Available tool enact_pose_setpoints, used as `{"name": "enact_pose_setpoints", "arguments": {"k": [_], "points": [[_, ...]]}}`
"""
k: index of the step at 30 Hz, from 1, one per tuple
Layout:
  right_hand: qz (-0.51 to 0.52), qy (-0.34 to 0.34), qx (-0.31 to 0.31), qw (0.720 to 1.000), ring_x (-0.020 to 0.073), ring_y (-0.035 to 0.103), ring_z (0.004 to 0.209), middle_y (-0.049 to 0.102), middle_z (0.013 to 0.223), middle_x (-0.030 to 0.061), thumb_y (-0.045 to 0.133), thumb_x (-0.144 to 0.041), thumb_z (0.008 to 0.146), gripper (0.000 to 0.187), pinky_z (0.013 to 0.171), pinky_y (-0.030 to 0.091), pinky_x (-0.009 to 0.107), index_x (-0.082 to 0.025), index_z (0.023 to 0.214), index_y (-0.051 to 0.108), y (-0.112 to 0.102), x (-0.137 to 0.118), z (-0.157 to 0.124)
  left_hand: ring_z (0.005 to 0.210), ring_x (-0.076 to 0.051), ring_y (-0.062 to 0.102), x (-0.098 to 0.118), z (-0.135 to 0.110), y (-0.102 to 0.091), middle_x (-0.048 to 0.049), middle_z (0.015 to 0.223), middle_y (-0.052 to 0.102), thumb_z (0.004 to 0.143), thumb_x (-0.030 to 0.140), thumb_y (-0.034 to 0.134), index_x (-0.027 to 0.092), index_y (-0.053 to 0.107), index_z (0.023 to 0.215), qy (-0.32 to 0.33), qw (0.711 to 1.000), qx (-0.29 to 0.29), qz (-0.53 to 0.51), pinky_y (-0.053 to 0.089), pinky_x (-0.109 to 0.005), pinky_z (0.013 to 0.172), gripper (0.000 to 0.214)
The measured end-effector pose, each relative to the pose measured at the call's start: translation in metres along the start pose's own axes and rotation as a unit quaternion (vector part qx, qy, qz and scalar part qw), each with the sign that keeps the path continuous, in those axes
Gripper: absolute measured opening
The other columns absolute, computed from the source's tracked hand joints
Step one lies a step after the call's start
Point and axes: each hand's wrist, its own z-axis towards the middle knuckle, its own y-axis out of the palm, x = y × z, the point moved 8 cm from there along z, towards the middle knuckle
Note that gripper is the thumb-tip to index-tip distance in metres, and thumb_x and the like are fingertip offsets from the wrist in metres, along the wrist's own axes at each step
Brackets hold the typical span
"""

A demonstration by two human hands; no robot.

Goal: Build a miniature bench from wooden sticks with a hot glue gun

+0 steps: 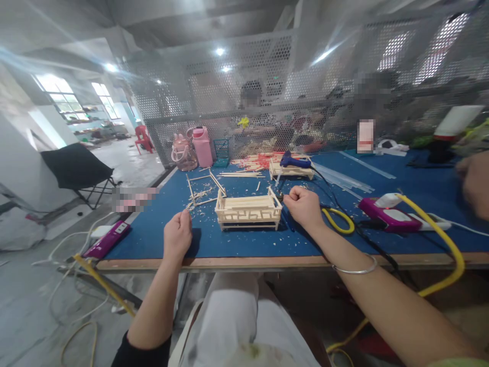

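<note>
In the head view a small box-like frame of pale wooden sticks stands on the blue table, with loose sticks lying inside it. To its left is my left hand, closed in a fist and apart from the frame; whatever it may hold is hidden. My right hand is also closed, just right of the frame's corner. A small dark thing shows by its fingertips, too unclear to name. Behind the frame, a blue glue gun rests on a second stick frame.
An open stick frame lies at the back left amid wood scraps. Clear glue sticks, a purple power strip and a yellow cable are on the right. A pink bottle stands at the mesh. Another person's blurred hand appears far right.
</note>
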Motion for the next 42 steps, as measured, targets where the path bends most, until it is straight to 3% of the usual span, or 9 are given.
{"name": "enact_pose_setpoints", "arguments": {"k": [4, 7, 11, 17, 22, 26, 28, 31, 42], "points": [[0.011, 0.009, 0.028, 1.0, 0.0121, 0.038, 0.048, 0.04, 0.048, -0.0059, 0.048, -0.023, 0.058, 0.009, 0.05, 0.033, 0.026, -0.024, 0.055, 0.04, -0.003, 0.006, 0.001, 0.053, -0.012, 0.05, 0.003, 0.0, -0.004, 0.0033, 0.054, 0.053, 0.076, 0.034, 0.054, 0.019, 0.06, 0.072, 0.003, 1.0, 0.013, -0.017, 0.042, -0.024, 0.056, 0.017], [0.023, 0.015, 0.043, 0.999, 0.0133, 0.044, 0.051, 0.049, 0.056, -0.0038, 0.049, -0.024, 0.06, 0.004, 0.054, 0.037, 0.027, -0.023, 0.063, 0.047, -0.005, 0.01, 0.003, 0.062, -0.013, 0.057, 0.004, 0.001, -0.004, 0.0013, 0.067, 0.063, 0.066, 0.032, 0.064, 0.016, 0.066, 0.089, -0.001, 0.999, 0.018, -0.039, 0.048, -0.026, 0.065, 0.028], [0.035, 0.014, 0.042, 0.998, 0.0135, 0.046, 0.053, 0.054, 0.059, -0.0022, 0.051, -0.025, 0.062, 0.005, 0.058, 0.04, 0.029, -0.022, 0.065, 0.049, -0.004, 0.012, 0.004, 0.065, -0.017, 0.063, -0.002, 0.0, 0.001, -0.0028, 0.069, 0.07, 0.06, 0.033, 0.069, 0.016, 0.072, 0.082, -0.043, 0.997, -0.002, -0.067, 0.052, -0.032, 0.071, 0.028], [0.047, 0.02, 0.036, 0.998, 0.0132, 0.046, 0.052, 0.054, 0.059, -0.0022, 0.054, -0.027, 0.064, 0.008, 0.056, 0.04, 0.029, -0.021, 0.064, 0.049, -0.003, 0.012, 0.004, 0.066, -0.018, 0.063, -0.003, -0.002, -0.002, -0.004, 0.069, 0.071, 0.065, 0.039, 0.063, 0.014, 0.074, 0.085, -0.043, 0.997, 0.002, -0.064, 0.051, -0.031, 0.069, 0.033], [0.042, 0.001, 0.045, 0.998, 0.0128, 0.043, 0.05, 0.049, 0.054, -0.0043, 0.059, -0.032, 0.068, 0.016, 0.052, 0.039, 0.027, -0.022, 0.063, 0.047, -0.005, 0.005, 0.003, 0.07, -0.019, 0.063, 0.011, -0.002, -0.01, -0.0062, 0.076, 0.072, 0.076, 0.042, 0.054, 0.014, 0.073, 0.089, 0.025, 0.999, 0.035, 0.003, 0.049, -0.032, 0.07, 0.036], [0.027, -0.162, 0.045, 0.985, 0.0178, 0.055, 0.065, 0.06, 0.069, 0.0033, 0.048, -0.032, 0.082, 0.016, 0.062, 0.045, 0.033, -0.022, 0.073, 0.056, -0.013, -0.03, -0.01, 0.088, -0.022, 0.062, 0.058, -0.019, -0.003, -0.0101, 0.089, 0.07, 0.083, 0.037, 0.052, 0.017, 0.073, 0.094, 0.247, 0.966, 0.054, 0.046, 0.048, -0.036, 0.084, 0.031], [0.008, -0.304, 0.028, 0.952, 0.0222, 0.06, 0.083, 0.064, 0.087, 0.0083, 0.046, -0.027, 0.082, 0.017, 0.075, 0.046, 0.039, -0.022, 0.086, 0.062, -0.015, -0.056, -0.027, 0.102, -0.024, 0.057, 0.081, -0.036, 0.009, -0.0113, 0.104, 0.068, 0.084, 0.032, 0.055, 0.02, 0.071, 0.1, 0.359, 0.929, 0.044, 0.072, 0.043, -0.039, 0.093, 0.026], [-0.021, -0.433, -0.024, 0.901, 0.0241, 0.06, 0.093, 0.065, 0.101, 0.0103, 0.049, -0.02, 0.08, 0.028, 0.082, 0.045, 0.042, -0.022, 0.103, 0.064, -0.008, -0.078, -0.05, 0.119, -0.025, 0.048, 0.094, -0.054, 0.031, -0.0102, 0.121, 0.062, 0.085, 0.026, 0.055, 0.024, 0.067, 0.108, 0.422, 0.902, 0.012, 0.097, 0.037, -0.042, 0.103, 0.026], [-0.067, -0.433, -0.069, 0.896, 0.0201, 0.062, 0.08, 0.07, 0.09, 0.0085, 0.049, -0.015, 0.083, 0.026, 0.076, 0.039, 0.038, -0.021, 0.101, 0.068, 0.005, -0.08, -0.049, 0.107, -0.023, 0.057, 0.082, -0.043, 0.053, -0.011, 0.11, 0.065, 0.085, 0.033, 0.055, 0.019, 0.071, 0.089, 0.269, 0.963, -0.005, 0.027, 0.044, -0.041, 0.094, 0.021]]}}
